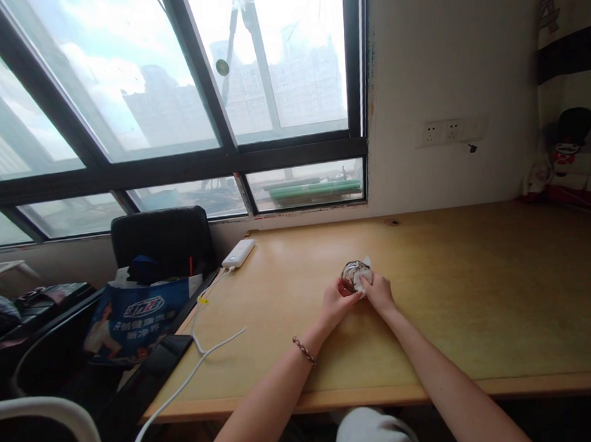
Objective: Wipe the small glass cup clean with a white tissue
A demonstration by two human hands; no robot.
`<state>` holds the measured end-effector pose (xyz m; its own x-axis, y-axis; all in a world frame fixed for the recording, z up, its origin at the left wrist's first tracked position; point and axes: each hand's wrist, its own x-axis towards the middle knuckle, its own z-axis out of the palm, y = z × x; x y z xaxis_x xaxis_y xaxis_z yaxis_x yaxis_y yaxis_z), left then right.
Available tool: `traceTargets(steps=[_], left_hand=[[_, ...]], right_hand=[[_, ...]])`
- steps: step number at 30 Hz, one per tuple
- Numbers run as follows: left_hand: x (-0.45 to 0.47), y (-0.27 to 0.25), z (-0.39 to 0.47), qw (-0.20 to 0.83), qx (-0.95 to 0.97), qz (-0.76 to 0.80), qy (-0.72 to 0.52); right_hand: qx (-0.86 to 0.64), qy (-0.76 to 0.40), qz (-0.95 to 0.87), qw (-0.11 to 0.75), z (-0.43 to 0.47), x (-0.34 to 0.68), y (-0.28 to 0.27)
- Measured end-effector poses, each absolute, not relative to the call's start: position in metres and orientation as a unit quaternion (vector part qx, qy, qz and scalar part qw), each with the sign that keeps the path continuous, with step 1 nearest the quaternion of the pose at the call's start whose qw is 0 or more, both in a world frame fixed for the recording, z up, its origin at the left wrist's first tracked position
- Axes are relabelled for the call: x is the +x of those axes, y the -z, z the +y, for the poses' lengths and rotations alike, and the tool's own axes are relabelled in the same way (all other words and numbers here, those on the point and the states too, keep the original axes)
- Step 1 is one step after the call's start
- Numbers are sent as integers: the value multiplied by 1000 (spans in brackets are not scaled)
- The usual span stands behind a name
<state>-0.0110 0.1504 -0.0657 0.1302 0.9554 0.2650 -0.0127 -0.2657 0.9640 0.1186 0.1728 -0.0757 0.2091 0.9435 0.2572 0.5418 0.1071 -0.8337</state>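
A small, round, shiny object [351, 274], silvery with dark lines, is held just above or on the wooden table [481, 303]; I cannot make out its kind. My left hand [338, 303] grips its near left side, fingers curled round it. A crumpled white tissue [363, 281] lies against the object's right side. My right hand [378, 292] pinches that tissue, its thumb pressing it onto the shiny surface. Both hands meet around the object, and parts of the fingers are hidden behind it. A braided bracelet [304, 351] circles the left wrist.
A white power bank [239, 253] rests at the table's left edge, with a white cable [199, 347] trailing from it. Left of the table stand a black chair [162, 239] and a blue printed bag [136, 317]. A window and wall sockets [441, 132] are behind.
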Motion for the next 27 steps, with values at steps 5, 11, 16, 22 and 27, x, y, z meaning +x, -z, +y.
traceTargets(steps=[5,11,16,22,27], left_hand=[[-14,61,146,472,604,401,-502],[-19,63,149,447,591,449,-498],[-20,62,145,320,672,460,-484],[-24,56,142,370,651,458,-479],[-31,58,150,420,584,492,-490]], right_hand=[[-669,-114,-613,404,163,120,68],[-596,-307,-574,471,173,116,76],[-604,-305,-574,462,175,116,81],[-617,-119,-661,410,159,119,68],[-551,-204,-672,451,160,113,66]])
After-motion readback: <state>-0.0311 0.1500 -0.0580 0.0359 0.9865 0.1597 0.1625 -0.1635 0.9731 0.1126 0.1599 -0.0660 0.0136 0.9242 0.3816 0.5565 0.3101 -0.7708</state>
